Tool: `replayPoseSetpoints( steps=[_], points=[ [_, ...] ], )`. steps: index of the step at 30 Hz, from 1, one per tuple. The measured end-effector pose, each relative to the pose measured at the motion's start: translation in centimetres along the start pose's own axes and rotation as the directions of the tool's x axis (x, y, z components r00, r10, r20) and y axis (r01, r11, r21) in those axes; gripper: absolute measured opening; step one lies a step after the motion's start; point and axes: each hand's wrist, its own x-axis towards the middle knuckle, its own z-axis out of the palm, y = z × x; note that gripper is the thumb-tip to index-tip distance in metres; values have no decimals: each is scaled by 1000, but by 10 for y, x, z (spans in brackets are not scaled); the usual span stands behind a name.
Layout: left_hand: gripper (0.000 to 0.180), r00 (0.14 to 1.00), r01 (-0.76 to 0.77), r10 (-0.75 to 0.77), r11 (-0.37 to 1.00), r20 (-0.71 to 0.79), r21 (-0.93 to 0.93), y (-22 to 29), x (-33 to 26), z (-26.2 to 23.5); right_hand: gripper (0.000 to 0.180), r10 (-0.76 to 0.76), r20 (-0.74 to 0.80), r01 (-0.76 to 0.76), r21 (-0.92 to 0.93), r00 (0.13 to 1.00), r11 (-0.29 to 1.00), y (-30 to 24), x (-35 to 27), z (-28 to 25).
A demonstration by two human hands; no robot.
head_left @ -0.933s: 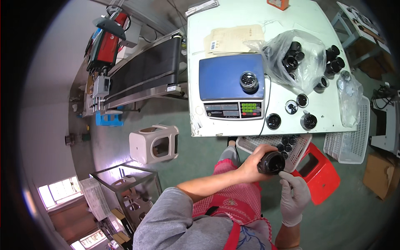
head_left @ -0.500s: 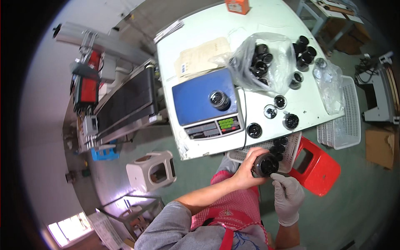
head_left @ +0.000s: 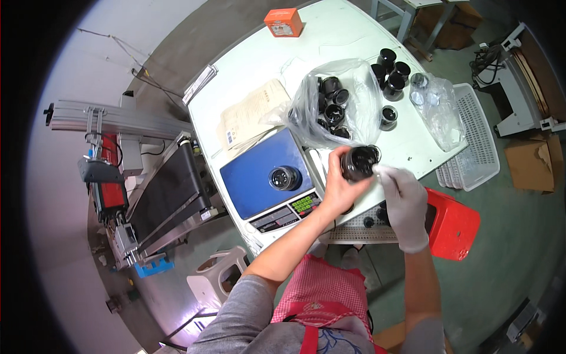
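My left hand point(head_left: 337, 187), bare, is wrapped round a dark glass jar point(head_left: 356, 165) that is tilted, with its open mouth toward the right. My right hand point(head_left: 405, 206) wears a white glove. Its thumb and fingertips pinch together at the jar's rim; what lies between them is too small to make out. Another glass jar point(head_left: 285, 177) with dark contents stands on the blue pan of a weighing scale point(head_left: 253, 168), left of my hands. Beyond the held jar, a clear plastic bag point(head_left: 368, 88) holds several black jars point(head_left: 334, 113).
Several black-lidded jars point(head_left: 394, 87) and a single jar point(head_left: 388, 115) stand right of the bag. Brown paper point(head_left: 250, 112) and an orange box point(head_left: 283, 22) lie farther back. White baskets point(head_left: 480, 141), a red stool point(head_left: 454, 227), a grey stool point(head_left: 215, 277) and a conveyor point(head_left: 171, 194) surround the table.
Both hands have moved forward with the jar, from above the basket at the table's front edge to over the tabletop. My right fingertips remain at its rim. The view has shifted.
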Motion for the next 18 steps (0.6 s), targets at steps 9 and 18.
replayPoseSetpoints(
  steps=[9, 18],
  points=[
    [76, 946, -243, 318, 828, -66, 505, -42, 147, 14, 21, 266, -30, -246, 294, 964, 924, 97, 112, 69],
    [73, 944, -257, 314, 518, 98, 816, -38, 193, -11, 21, 290, -52, -249, 386, 956, 889, 139, 153, 131]
  ],
)
